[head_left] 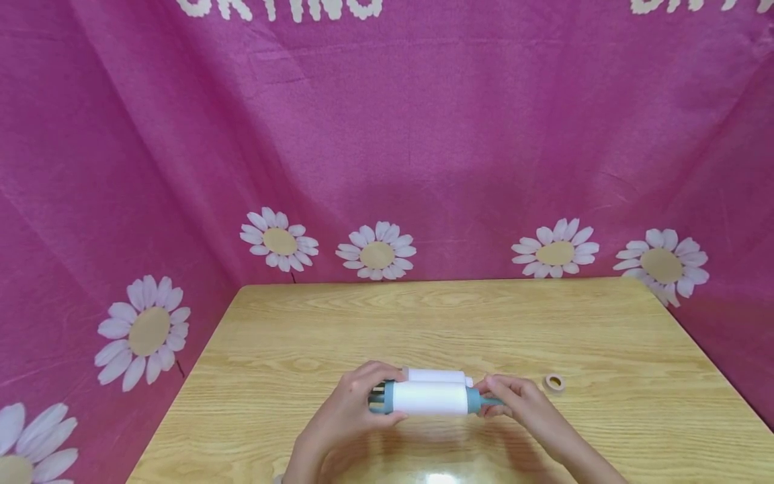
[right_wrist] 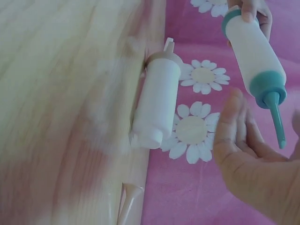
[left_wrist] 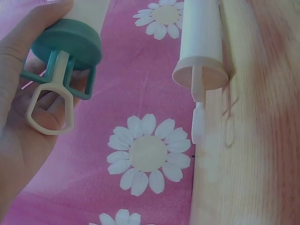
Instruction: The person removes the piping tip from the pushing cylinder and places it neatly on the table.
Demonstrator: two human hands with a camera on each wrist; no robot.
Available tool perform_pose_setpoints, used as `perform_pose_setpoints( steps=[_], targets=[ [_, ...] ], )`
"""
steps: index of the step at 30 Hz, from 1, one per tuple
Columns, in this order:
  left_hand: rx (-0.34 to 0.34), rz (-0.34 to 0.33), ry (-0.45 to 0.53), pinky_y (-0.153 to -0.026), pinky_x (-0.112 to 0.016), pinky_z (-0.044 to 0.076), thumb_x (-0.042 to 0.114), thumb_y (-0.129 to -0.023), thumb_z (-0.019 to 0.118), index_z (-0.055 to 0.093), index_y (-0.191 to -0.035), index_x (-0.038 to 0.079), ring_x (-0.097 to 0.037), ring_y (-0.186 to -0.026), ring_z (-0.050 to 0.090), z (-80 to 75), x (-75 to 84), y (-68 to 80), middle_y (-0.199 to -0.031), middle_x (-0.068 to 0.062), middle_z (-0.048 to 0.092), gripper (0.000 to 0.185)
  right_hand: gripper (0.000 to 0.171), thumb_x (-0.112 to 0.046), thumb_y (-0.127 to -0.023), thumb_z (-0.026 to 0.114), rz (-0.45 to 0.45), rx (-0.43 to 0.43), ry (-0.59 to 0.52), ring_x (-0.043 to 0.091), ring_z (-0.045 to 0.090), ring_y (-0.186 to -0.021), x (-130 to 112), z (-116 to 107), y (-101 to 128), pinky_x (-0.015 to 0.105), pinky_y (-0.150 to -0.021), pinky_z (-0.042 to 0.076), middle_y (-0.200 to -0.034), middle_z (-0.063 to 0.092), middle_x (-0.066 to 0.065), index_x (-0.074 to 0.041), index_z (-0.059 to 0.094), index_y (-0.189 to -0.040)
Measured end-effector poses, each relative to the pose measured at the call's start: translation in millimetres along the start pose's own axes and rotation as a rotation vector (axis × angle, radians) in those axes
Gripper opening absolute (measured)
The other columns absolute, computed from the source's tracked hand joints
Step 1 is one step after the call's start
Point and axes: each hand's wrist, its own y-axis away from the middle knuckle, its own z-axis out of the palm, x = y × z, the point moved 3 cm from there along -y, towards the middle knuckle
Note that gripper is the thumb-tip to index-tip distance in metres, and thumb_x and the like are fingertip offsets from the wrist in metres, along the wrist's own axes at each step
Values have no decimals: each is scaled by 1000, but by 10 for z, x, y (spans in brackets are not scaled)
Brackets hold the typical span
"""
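Observation:
A large plastic syringe (head_left: 431, 398) with a white barrel, teal ends and a cream ring plunger is held level above the table. My left hand (head_left: 365, 395) grips its plunger end, with the thumb over the teal collar and the fingers beneath. At the other end, my right hand (head_left: 510, 398) surrounds the long teal nozzle (right_wrist: 275, 122). Its fingers (right_wrist: 229, 119) are extended and slightly spread around that nozzle in the right wrist view. Just behind, a second white syringe (right_wrist: 157, 98) with a beige collar lies on the table, showing a bare white neck.
On the wooden table (head_left: 290, 349), a small beige ring-like piece (head_left: 554, 383) sits to the right of my right hand. A pink curtain (head_left: 423, 134) with daisies hangs behind and along the sides of the table.

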Motion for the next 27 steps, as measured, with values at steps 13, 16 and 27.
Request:
perform_pose_setpoints(
  steps=[13, 16, 27],
  targets=[
    [-2, -21, -1, -85, -26, 59, 19, -72, 87, 66, -112, 11, -16, -102, 67, 9, 0, 23, -116, -3, 70, 45, 25, -20, -94, 65, -123, 75, 149, 1, 64, -92, -62, 49, 30, 22, -79, 57, -102, 71, 3, -3, 66, -112],
    [1, -20, 5, -84, -26, 59, 20, -73, 86, 66, -112, 11, -16, -101, 67, 3, -14, 30, -115, -4, 71, 44, 23, -12, -89, 71, -315, 143, 234, -3, 63, -97, -78, 81, 42, 20, -82, 58, -105, 70, 2, -9, 67, -111],
    [3, -13, 15, -82, -28, 60, 19, -73, 86, 67, -111, 11, -16, -101, 67, -15, -17, 19, -113, -8, 71, 43, 57, 5, -65, 84, -779, 314, 499, 0, 59, -106, -109, 162, 106, 9, -89, 51, -111, 65, 3, -7, 63, -117]
  ],
)
